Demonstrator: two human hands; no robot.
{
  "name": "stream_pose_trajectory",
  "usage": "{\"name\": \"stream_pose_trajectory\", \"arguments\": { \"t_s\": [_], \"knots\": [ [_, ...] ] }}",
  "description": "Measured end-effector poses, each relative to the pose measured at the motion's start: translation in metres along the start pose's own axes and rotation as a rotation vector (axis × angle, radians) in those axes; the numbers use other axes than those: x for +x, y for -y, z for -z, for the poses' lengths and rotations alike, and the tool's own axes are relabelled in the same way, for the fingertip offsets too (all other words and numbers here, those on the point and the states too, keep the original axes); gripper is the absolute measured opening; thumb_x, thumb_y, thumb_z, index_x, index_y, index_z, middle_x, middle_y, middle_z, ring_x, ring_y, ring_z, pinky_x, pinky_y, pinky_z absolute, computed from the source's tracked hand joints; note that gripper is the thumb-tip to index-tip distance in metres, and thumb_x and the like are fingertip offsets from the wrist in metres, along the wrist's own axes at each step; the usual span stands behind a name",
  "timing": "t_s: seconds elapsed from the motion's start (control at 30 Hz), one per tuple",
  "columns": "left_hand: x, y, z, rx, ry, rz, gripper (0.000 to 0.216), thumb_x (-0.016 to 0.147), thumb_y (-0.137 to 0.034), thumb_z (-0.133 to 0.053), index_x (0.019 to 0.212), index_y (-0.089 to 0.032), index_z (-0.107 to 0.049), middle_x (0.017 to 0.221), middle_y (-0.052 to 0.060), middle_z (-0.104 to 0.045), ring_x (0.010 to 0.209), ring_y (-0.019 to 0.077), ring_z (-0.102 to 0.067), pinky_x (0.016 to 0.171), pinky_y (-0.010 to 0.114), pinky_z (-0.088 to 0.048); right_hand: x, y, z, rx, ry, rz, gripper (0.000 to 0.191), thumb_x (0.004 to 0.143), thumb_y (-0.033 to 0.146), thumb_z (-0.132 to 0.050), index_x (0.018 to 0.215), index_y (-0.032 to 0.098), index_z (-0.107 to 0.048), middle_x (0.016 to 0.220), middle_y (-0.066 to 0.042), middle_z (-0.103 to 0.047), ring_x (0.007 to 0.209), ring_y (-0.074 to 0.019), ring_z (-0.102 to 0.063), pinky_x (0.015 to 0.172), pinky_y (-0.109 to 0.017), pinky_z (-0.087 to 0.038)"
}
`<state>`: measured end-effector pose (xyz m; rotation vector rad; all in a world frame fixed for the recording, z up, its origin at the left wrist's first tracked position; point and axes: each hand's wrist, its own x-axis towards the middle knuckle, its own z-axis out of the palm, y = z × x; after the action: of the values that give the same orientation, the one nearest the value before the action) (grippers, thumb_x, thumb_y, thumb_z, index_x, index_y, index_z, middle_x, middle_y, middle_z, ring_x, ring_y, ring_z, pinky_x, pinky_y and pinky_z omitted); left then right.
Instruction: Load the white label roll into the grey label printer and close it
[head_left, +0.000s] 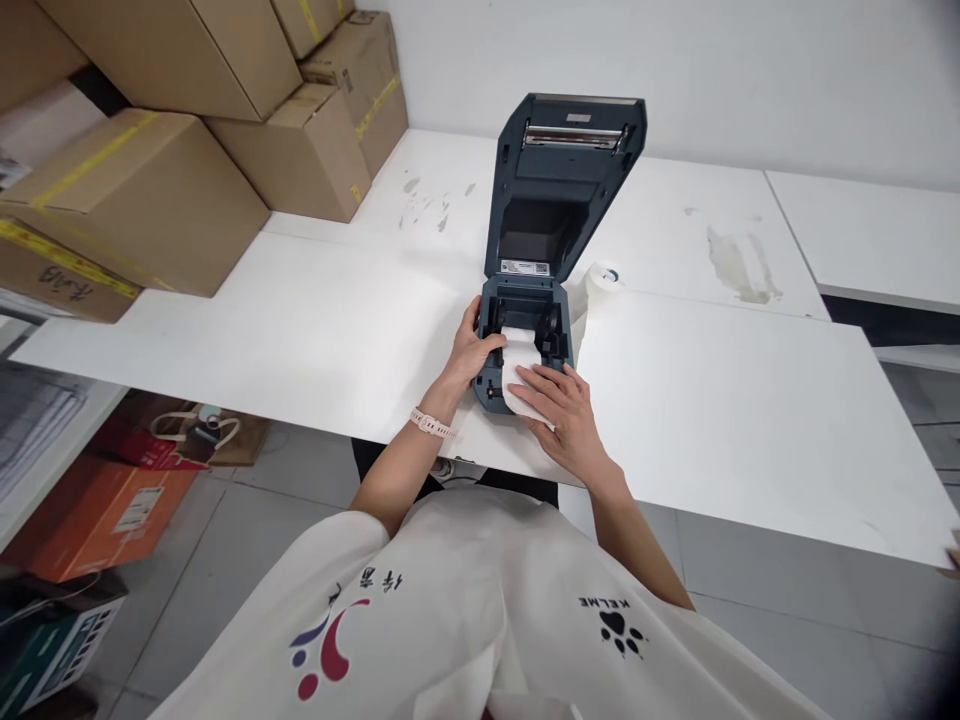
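A dark blue-grey label printer (525, 285) stands on the white table with its lid (566, 185) raised. White label paper (519, 350) runs through its bay and over the front edge. My left hand (471, 352) is at the printer's left side, its fingers along the outer wall and its thumb reaching in by the paper's left edge. Spread fingers of my right hand (559, 405) lie flat on the paper at the front right. Behind the printer's right side is a white paper roll (602, 280), with a strip hanging down from it.
Cardboard boxes (150, 190) are stacked on the table's left end, up to the wall. The white table (712, 420) has its front edge close to my body. An orange box (112, 510) and other items sit on the floor at the left.
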<state>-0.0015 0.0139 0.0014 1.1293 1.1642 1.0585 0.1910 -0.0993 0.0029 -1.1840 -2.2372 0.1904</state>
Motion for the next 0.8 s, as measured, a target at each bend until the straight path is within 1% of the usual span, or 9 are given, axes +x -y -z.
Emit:
{"name": "stream_pose_trajectory", "arguments": {
  "t_s": [0.13, 0.23, 0.3, 0.4, 0.5, 0.67, 0.8],
  "knots": [
    [0.0015, 0.0019, 0.0002, -0.004, 0.000, 0.000, 0.095, 0.077, -0.026, -0.070, 0.164, -0.027, -0.030, 0.172, 0.007, -0.039, 0.155, 0.0293, -0.044, 0.125, 0.041, -0.041, -0.0026, -0.0028, -0.0024, 0.048, -0.009, -0.018, 0.049, 0.100, 0.022, -0.056, 0.145, 0.040, -0.061, 0.155, 0.001, -0.063, 0.144, -0.0304, -0.057, 0.124, -0.062, -0.035],
    [0.0034, 0.0044, 0.0003, 0.007, -0.003, -0.006, 0.097, 0.076, -0.027, -0.071, 0.164, -0.027, -0.029, 0.173, 0.007, -0.038, 0.156, 0.0296, -0.043, 0.126, 0.040, -0.040, -0.0037, -0.0031, -0.0049, 0.103, -0.071, -0.016, 0.045, 0.099, 0.022, -0.057, 0.140, 0.040, -0.065, 0.149, 0.002, -0.067, 0.141, -0.0297, -0.060, 0.124, -0.062, -0.036],
    [0.0042, 0.0054, 0.0003, 0.024, -0.002, -0.006, 0.098, 0.075, -0.027, -0.071, 0.164, -0.028, -0.029, 0.173, 0.006, -0.038, 0.157, 0.0302, -0.041, 0.127, 0.041, -0.039, -0.0040, -0.0024, -0.0064, 0.130, -0.099, -0.032, 0.041, 0.099, 0.026, -0.057, 0.135, 0.041, -0.069, 0.145, 0.003, -0.071, 0.137, -0.0297, -0.062, 0.124, -0.063, -0.036],
    [0.0043, 0.0054, 0.0003, 0.032, -0.006, -0.011, 0.098, 0.075, -0.027, -0.071, 0.164, -0.029, -0.030, 0.172, 0.006, -0.039, 0.157, 0.0301, -0.040, 0.127, 0.041, -0.038, -0.0036, -0.0009, -0.0072, 0.144, -0.095, -0.065, 0.036, 0.100, 0.031, -0.056, 0.130, 0.042, -0.072, 0.140, 0.004, -0.074, 0.132, -0.0297, -0.065, 0.124, -0.064, -0.036],
    [0.0034, 0.0039, 0.0000, 0.025, -0.006, -0.015, 0.097, 0.075, -0.028, -0.072, 0.163, -0.030, -0.031, 0.172, 0.005, -0.040, 0.157, 0.0298, -0.040, 0.127, 0.041, -0.038, -0.0028, 0.0000, -0.0065, 0.151, -0.093, -0.070, 0.033, 0.101, 0.031, -0.056, 0.126, 0.040, -0.074, 0.139, 0.004, -0.074, 0.131, -0.0287, -0.066, 0.123, -0.062, -0.036],
    [0.0009, -0.0001, 0.0001, 0.018, -0.006, -0.011, 0.099, 0.074, -0.028, -0.074, 0.163, -0.026, -0.031, 0.172, 0.008, -0.040, 0.158, 0.0307, -0.039, 0.128, 0.042, -0.038, -0.0024, -0.0001, -0.0056, 0.162, -0.107, -0.068, 0.031, 0.101, 0.031, -0.058, 0.125, 0.040, -0.075, 0.138, 0.004, -0.074, 0.131, -0.0282, -0.067, 0.123, -0.061, -0.037],
    [0.0007, 0.0002, 0.0010, 0.039, 0.008, 0.002, 0.099, 0.077, -0.030, -0.074, 0.165, -0.029, -0.028, 0.173, 0.007, -0.037, 0.158, 0.0312, -0.040, 0.127, 0.042, -0.039, -0.0028, -0.0009, -0.0061, 0.165, -0.088, -0.090, 0.031, 0.101, 0.033, -0.058, 0.126, 0.042, -0.075, 0.139, 0.006, -0.074, 0.133, -0.0281, -0.066, 0.124, -0.062, -0.036]
  ]
}}
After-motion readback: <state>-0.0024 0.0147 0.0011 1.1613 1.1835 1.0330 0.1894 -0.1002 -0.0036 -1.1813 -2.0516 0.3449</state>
